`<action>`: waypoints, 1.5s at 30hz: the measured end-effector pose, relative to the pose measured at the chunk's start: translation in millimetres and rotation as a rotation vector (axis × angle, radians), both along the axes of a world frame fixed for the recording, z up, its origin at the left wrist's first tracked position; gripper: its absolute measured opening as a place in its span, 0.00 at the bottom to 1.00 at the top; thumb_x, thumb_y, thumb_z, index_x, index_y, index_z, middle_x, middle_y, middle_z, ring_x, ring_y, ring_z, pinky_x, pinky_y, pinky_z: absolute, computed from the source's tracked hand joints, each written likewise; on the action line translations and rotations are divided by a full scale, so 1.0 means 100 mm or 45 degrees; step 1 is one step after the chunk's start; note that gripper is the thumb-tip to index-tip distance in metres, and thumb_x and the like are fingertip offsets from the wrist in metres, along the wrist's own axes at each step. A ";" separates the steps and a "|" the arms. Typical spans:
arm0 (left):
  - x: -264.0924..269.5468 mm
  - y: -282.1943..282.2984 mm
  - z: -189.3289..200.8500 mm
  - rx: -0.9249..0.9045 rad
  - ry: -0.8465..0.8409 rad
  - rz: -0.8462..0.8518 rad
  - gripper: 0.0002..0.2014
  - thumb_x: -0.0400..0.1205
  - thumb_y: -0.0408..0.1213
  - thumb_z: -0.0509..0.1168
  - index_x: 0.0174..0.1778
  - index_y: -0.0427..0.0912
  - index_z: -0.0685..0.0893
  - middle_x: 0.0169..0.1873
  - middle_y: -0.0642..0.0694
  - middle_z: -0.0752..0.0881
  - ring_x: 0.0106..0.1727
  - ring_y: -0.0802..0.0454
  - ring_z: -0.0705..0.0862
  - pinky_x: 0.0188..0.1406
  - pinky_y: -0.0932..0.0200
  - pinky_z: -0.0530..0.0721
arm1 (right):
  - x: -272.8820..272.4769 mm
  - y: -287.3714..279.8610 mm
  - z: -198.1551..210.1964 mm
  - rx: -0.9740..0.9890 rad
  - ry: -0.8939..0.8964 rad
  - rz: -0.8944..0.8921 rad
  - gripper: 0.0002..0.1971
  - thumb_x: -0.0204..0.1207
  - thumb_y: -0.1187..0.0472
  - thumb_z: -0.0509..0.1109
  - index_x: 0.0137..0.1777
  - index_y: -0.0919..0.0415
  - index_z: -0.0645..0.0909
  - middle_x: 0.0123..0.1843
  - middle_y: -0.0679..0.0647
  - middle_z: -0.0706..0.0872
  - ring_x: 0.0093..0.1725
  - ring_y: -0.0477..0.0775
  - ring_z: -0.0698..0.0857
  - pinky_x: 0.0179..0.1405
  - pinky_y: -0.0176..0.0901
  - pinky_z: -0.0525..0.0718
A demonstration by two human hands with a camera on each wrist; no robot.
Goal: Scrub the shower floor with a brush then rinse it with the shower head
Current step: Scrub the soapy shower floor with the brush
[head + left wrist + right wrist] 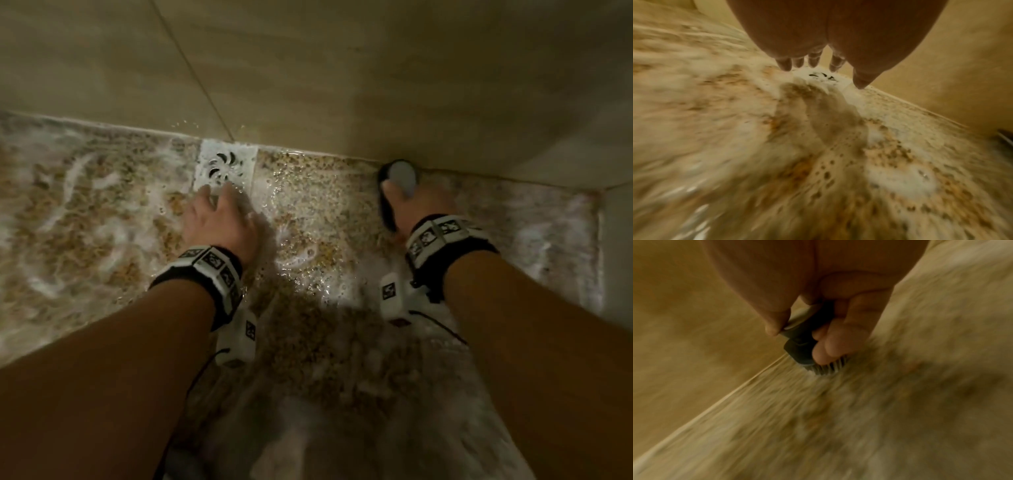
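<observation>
While suds cover the speckled brown stone shower floor [102, 212], a person braces the left hand [219, 219], fingers spread flat, at the near edge of the white square drain grate [226, 164], seemingly for balance. To the right of that drain, the right hand [421, 209] clenches a dark grey-topped scrubbing brush [399, 181], bristles down against the wall's base.
</observation>
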State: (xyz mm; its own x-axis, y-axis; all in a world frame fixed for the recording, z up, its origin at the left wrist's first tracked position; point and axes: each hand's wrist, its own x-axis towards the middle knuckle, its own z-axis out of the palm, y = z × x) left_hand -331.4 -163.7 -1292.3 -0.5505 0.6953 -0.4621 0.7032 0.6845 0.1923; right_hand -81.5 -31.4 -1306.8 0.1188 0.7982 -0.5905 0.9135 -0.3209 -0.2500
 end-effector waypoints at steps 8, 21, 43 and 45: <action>0.09 0.46 0.01 0.105 -0.116 -0.166 0.33 0.90 0.52 0.59 0.90 0.54 0.56 0.90 0.41 0.53 0.90 0.36 0.53 0.87 0.34 0.60 | 0.82 0.05 0.26 0.000 -0.136 -0.546 0.35 0.81 0.31 0.59 0.60 0.66 0.80 0.52 0.65 0.84 0.42 0.65 0.82 0.44 0.55 0.79; 0.06 0.17 -0.05 0.084 -0.126 -0.045 0.33 0.91 0.49 0.58 0.91 0.52 0.53 0.90 0.40 0.53 0.89 0.35 0.54 0.88 0.34 0.59 | -0.55 -0.36 0.05 -0.052 0.115 0.165 0.30 0.84 0.33 0.58 0.61 0.63 0.82 0.51 0.58 0.86 0.46 0.61 0.85 0.42 0.46 0.79; 0.32 0.19 0.03 0.090 -0.282 -0.170 0.38 0.90 0.47 0.63 0.92 0.53 0.49 0.90 0.40 0.51 0.90 0.35 0.54 0.88 0.38 0.57 | -0.42 -0.27 0.20 0.000 0.112 0.194 0.35 0.81 0.30 0.58 0.67 0.62 0.79 0.56 0.58 0.85 0.46 0.60 0.80 0.46 0.49 0.81; 0.34 0.21 0.02 0.081 -0.273 -0.174 0.38 0.90 0.47 0.62 0.92 0.53 0.48 0.91 0.40 0.50 0.91 0.35 0.53 0.88 0.38 0.57 | -0.44 -0.30 0.13 -0.059 0.056 0.277 0.35 0.82 0.30 0.57 0.69 0.63 0.79 0.57 0.60 0.85 0.46 0.61 0.82 0.46 0.50 0.83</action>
State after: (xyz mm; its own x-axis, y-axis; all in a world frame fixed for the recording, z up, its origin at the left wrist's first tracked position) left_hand -297.8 -142.7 -1290.1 -0.3435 0.7880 -0.5110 0.7270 0.5676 0.3865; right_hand -125.3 -61.3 -1293.3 -0.0797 0.7743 -0.6278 0.9510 -0.1298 -0.2808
